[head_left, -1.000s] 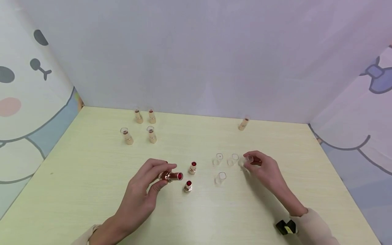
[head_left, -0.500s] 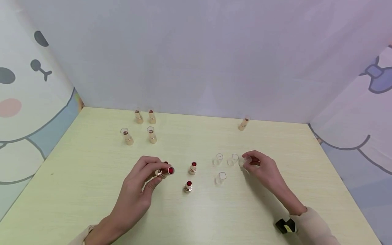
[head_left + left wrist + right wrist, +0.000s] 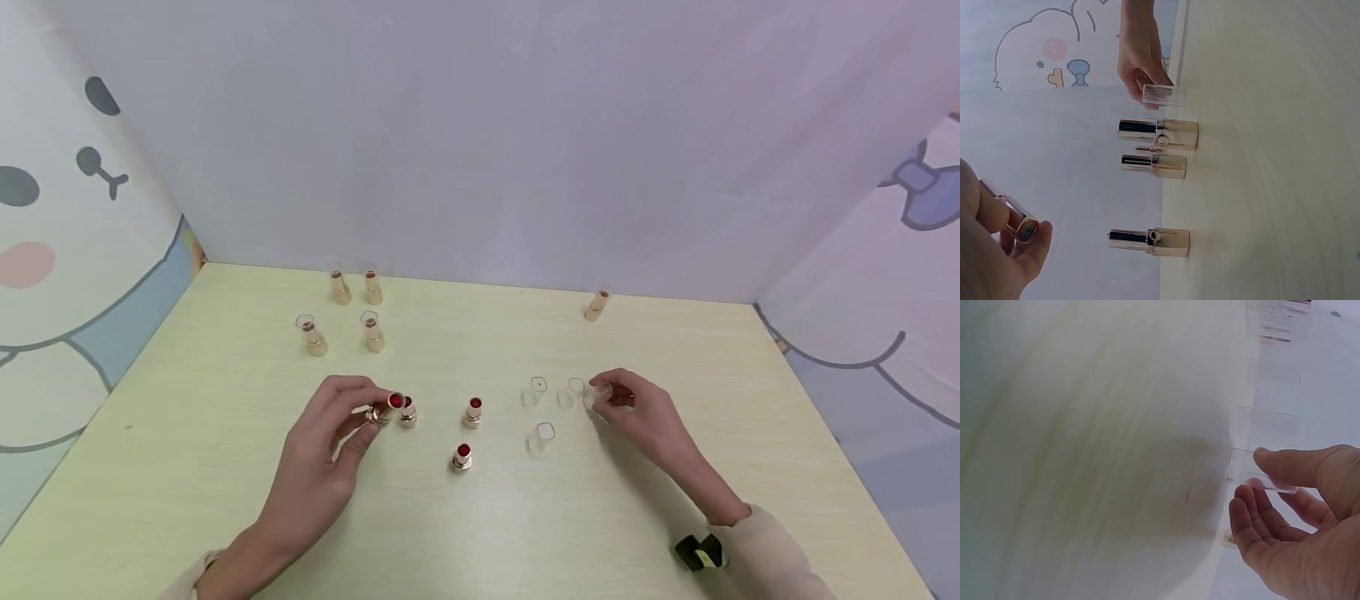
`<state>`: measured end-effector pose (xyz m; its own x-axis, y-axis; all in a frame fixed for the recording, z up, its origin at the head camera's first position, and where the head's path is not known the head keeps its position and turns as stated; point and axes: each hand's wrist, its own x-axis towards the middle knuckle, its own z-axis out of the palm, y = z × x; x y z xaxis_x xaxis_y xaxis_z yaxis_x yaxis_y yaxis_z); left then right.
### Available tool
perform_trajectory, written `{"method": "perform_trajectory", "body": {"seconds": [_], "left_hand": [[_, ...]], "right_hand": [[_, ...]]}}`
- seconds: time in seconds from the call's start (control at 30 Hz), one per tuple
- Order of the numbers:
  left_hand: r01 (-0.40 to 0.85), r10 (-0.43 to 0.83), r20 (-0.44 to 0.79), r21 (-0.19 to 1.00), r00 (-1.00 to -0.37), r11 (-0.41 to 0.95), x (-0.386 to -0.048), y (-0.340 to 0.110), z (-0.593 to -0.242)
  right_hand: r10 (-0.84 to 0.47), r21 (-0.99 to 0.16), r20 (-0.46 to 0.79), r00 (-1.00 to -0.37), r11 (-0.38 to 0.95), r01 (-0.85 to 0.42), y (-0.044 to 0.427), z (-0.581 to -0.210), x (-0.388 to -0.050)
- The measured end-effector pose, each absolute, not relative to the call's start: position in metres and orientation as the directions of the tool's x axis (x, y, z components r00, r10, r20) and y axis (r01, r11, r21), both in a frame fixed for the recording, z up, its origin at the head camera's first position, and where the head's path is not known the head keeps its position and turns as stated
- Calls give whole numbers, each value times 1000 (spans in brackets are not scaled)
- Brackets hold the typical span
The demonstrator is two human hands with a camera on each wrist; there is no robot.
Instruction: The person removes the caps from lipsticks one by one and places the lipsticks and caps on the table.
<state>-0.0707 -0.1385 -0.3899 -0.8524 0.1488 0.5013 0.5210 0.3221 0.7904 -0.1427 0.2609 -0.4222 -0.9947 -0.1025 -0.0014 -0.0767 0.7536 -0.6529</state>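
Observation:
My left hand (image 3: pixel 318 467) pinches a gold lipstick (image 3: pixel 381 412) with a red tip, raised off the table; in the left wrist view its base (image 3: pixel 1027 229) faces the camera. Close behind it stands an uncapped lipstick (image 3: pixel 407 414), with two more, one lipstick (image 3: pixel 472 414) and a nearer lipstick (image 3: pixel 461 458), to the right. My right hand (image 3: pixel 648 421) holds a clear cap (image 3: pixel 600 395) between thumb and fingers, down at the table. Left of that hand stand three clear caps, a far-left cap (image 3: pixel 536 390), a cap (image 3: pixel 573 391) beside it and a nearer cap (image 3: pixel 542 437).
Several lipsticks under clear caps stand at the back left, among them a front one (image 3: pixel 313 340). Another lipstick (image 3: pixel 597 306) stands at the back right. A small black object (image 3: pixel 699 552) is by the right sleeve. A pale curtain (image 3: pixel 480 150) hangs behind the table (image 3: pixel 480 533).
My left hand has moved left and slightly back with its lipstick, which has tilted more upright; the standing lipstick behind it has come into view. My right hand has shifted slightly left.

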Motion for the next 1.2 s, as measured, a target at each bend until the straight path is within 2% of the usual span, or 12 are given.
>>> {"method": "perform_trajectory", "body": {"seconds": [0.23, 0.57, 0.97, 1.2], "left_hand": [[486, 119, 494, 734, -861, 475, -76, -147, -395], [450, 65, 498, 712, -865, 538, -84, -155, -399], [339, 20, 407, 732, -913, 590, -89, -162, -409], [293, 11, 352, 759, -936, 581, -94, -165, -414]], "right_hand": [[-117, -629, 5, -993, 772, -95, 265, -419, -141], [-140, -624, 14, -990, 772, -118, 283, -401, -145], [-99, -767, -16, -995, 639, -51, 301, -397, -186], [-45, -780, -35, -998, 626, -1, 301, -398, -212]]}}
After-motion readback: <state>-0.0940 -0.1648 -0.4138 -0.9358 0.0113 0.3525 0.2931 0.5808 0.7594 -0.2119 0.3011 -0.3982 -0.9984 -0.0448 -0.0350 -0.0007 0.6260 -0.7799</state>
